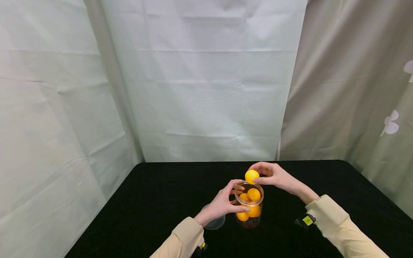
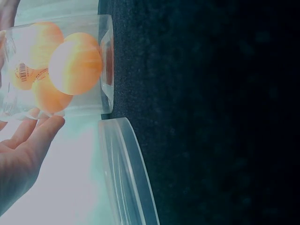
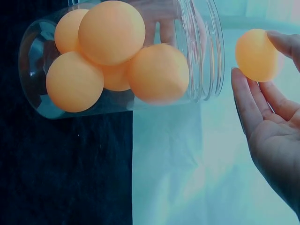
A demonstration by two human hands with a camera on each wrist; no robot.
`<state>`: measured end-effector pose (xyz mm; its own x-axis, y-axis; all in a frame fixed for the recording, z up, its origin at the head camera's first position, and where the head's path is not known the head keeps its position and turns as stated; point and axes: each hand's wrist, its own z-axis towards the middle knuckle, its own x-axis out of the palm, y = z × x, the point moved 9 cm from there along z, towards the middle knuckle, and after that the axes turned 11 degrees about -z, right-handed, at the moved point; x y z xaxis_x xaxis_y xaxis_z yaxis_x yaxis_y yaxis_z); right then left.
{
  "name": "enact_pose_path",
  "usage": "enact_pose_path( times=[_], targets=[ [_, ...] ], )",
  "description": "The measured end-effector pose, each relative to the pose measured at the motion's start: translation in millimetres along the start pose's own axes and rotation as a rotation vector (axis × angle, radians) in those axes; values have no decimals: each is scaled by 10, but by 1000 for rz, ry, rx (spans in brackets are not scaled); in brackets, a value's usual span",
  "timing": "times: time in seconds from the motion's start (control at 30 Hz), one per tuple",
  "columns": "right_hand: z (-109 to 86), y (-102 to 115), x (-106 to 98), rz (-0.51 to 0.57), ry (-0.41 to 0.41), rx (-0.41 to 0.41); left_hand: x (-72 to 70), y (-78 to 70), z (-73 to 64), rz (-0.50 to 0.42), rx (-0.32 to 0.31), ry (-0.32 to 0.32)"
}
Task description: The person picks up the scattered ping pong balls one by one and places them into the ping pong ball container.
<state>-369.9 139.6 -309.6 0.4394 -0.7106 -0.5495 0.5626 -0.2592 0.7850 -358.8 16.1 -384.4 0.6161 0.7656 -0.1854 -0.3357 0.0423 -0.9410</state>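
My left hand [image 1: 222,203] grips the side of a clear plastic jar [image 1: 248,223], fingers behind it and thumb in front near the rim. Inside the jar lie several orange ping-pong balls [image 3: 111,33], piled to just below its threaded neck. One more ping-pong ball [image 1: 251,176] is pinched between thumb and fingertips of my right hand [image 1: 275,176], just over the open mouth. In the right wrist view that held ball [image 3: 258,55] is apart from the rim. The jar stands upright on the table.
A round clear lid [image 1: 215,224] lies on the black table [image 1: 167,200], left of the jar and partly under my left wrist in the head view. The left wrist view shows its rim [image 2: 125,168] close beside the jar's base. Pale curtains [image 1: 206,89] hang behind the table.
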Motion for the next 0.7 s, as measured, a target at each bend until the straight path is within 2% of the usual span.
enact_pose_path(
  times=[0.13, 0.4, 0.7],
  targets=[
    [6, 20, 29, 5, 19, -18, 9, -19, -14, 12, -10, -6],
    [18, 38, 43, 2, 29, -29, 45, -215, -47, -20, 3, 13],
    [32, 79, 97, 27, 64, -81, 10, -8, 12, -2, 2, 0]
  ],
)
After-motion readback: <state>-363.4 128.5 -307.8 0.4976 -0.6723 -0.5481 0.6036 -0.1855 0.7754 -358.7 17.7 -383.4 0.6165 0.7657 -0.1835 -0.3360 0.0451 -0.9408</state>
